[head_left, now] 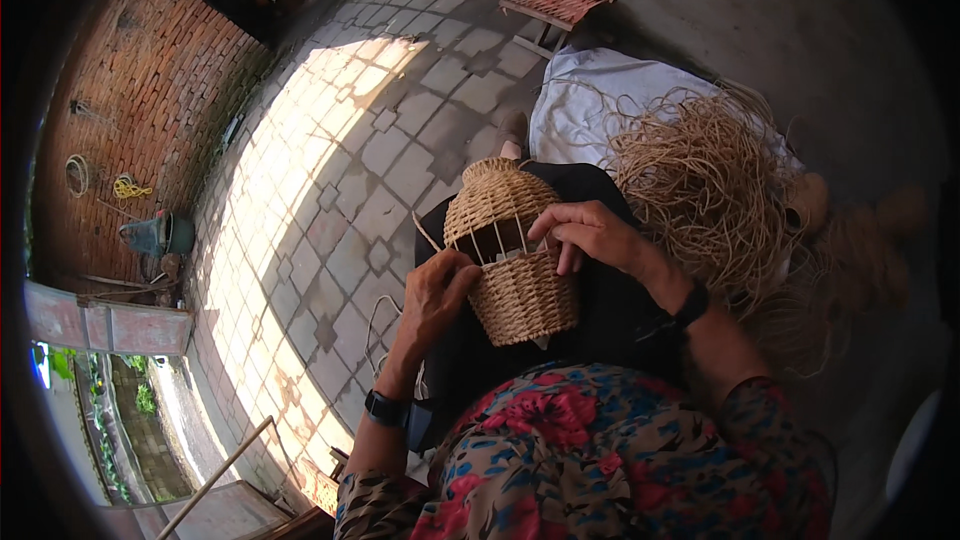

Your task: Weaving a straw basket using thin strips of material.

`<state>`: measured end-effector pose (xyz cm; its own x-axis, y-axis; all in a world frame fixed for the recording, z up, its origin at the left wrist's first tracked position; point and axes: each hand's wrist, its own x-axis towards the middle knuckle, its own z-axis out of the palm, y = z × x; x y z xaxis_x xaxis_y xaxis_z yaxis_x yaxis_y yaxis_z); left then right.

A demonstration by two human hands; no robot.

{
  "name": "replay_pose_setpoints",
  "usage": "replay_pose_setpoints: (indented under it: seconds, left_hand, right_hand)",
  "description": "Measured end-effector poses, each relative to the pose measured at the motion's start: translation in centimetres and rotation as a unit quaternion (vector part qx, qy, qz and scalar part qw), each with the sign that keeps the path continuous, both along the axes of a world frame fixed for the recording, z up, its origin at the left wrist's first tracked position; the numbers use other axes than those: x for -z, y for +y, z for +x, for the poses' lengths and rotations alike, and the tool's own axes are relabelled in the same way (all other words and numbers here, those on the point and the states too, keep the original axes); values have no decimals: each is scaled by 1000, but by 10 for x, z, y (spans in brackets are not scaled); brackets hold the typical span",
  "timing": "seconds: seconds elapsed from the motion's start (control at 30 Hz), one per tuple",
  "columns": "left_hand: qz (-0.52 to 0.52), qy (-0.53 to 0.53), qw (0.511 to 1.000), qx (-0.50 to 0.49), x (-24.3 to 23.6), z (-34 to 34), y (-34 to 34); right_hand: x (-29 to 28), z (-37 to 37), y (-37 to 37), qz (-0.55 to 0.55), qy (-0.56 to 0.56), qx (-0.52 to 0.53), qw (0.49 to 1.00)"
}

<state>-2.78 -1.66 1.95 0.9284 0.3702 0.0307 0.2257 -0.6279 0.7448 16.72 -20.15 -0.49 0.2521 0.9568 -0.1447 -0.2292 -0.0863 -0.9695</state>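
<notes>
A tan woven basket (523,302), narrowing to a neck at its far end, lies across my lap on dark cloth. Between its two woven bands is a gap crossed by bare upright stakes, with the dark inside showing through. My left hand (437,287) is closed against the basket's left side, its fingertips at the edge of the gap. At the right end of the gap, the bent fingers of my right hand (592,234) grip the woven edge, some of them reaching inside. A loose cord end (427,231) sticks out at the basket's upper left.
A big tangled heap of tan cord (700,185) lies on a white sheet (580,105) to the right. Beyond it stands a low slatted stool (560,2). Paving stones (380,155) cover the ground, and a brick wall (150,90) rises at the left.
</notes>
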Motion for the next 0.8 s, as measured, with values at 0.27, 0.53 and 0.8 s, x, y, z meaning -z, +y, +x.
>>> replay_pose_setpoints:
  seconds: [0.27, 0.53, 0.8]
  left_hand:
    - [-52, 15, 999, -6, 3, -2, 3]
    - [61, -32, 996, 52, -10, 4, 11]
    - [133, -103, 984, 59, -40, 37, -7]
  right_hand:
    - [-5, -22, 7, 136, -282, 149, 938]
    - [0, -21, 17, 137, -293, 81, 943]
    - [-9, -20, 21, 95, -327, 58, 938]
